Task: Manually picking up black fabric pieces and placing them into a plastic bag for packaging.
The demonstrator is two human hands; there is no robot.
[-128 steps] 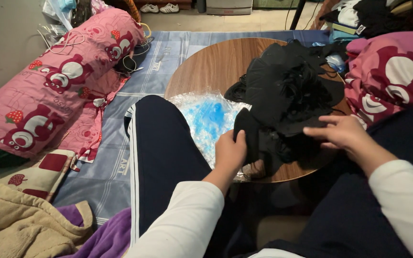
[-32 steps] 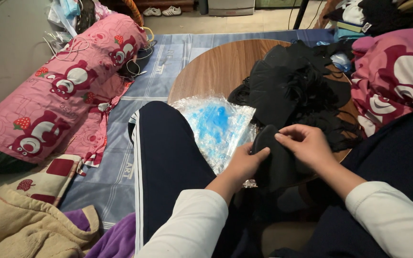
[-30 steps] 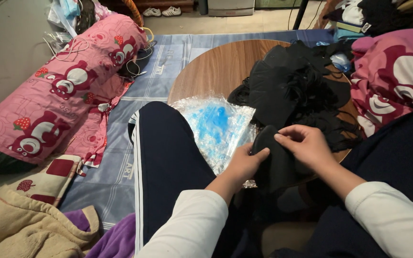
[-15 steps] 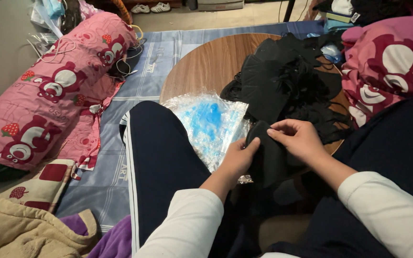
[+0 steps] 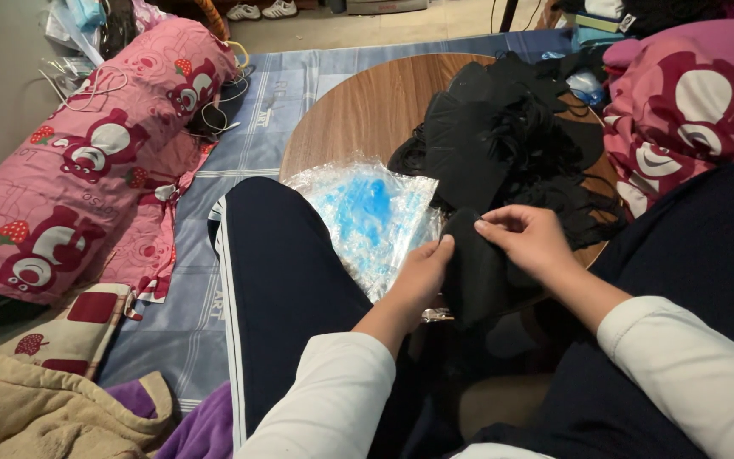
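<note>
A round wooden table (image 5: pixel 358 102) lies beyond both hands, its near edge just under the fingertips. To the far left of the fingers a long pink bolster (image 5: pixel 87 161) printed with bears and strawberries rests on a blue-grey mat (image 5: pixel 256 127). To the right of the fingers a pink bear-print blanket (image 5: pixel 690 102) bulges. Above the fingers, on the table, sits a heap of black fabric pieces (image 5: pixel 503 127). Just left of the fingers, touching the left hand's thumb side, lies a stack of clear plastic bags (image 5: pixel 367 217), crinkled, with a blue patch showing through the middle. Between the hands hangs one black fabric piece (image 5: pixel 477 272). The left hand (image 5: pixel 418 276) has its fingertips pressed together against the piece's left edge. The right hand (image 5: pixel 533 238) pinches its top edge between thumb and forefinger, the other fingers curled close behind.
</note>
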